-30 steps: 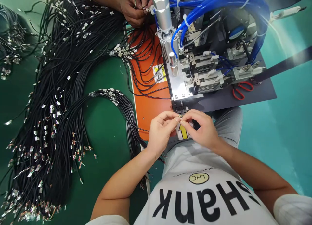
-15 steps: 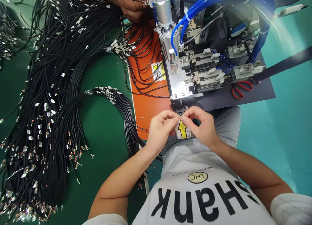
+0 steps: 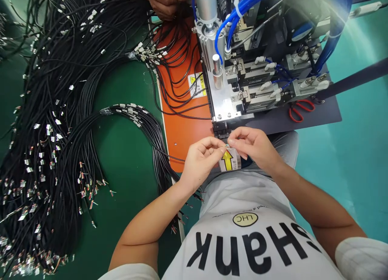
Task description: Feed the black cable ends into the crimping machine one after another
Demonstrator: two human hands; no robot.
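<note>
My left hand [image 3: 204,161] is pinched on a thin black cable [image 3: 173,157], which comes out of a hanging cable bundle and runs behind the fingers. From its fingertips stick out small, thin wires [image 3: 228,146], partly whitish and greenish. My right hand [image 3: 253,146] meets them from the other side, thumb and index finger pinched together at the wire tips. Both hands are over a label with a yellow arrow [image 3: 227,161], just in front of the machine's metal block [image 3: 226,106]. The exact grip on the wires is mostly hidden.
Black cable bundles [image 3: 130,110] with metal connectors cover much of the green table [image 3: 121,158]. An orange plate [image 3: 178,134] adjoins the machine. Red-handled scissors [image 3: 301,110] lie on the dark base at right. Another person's hand [image 3: 163,3] works at the top.
My right hand has shifted slightly right and up, its fingers turning flatter, with more of the wire ends showing between the hands. The left hand stays nearly in place. The view has shifted slightly.
</note>
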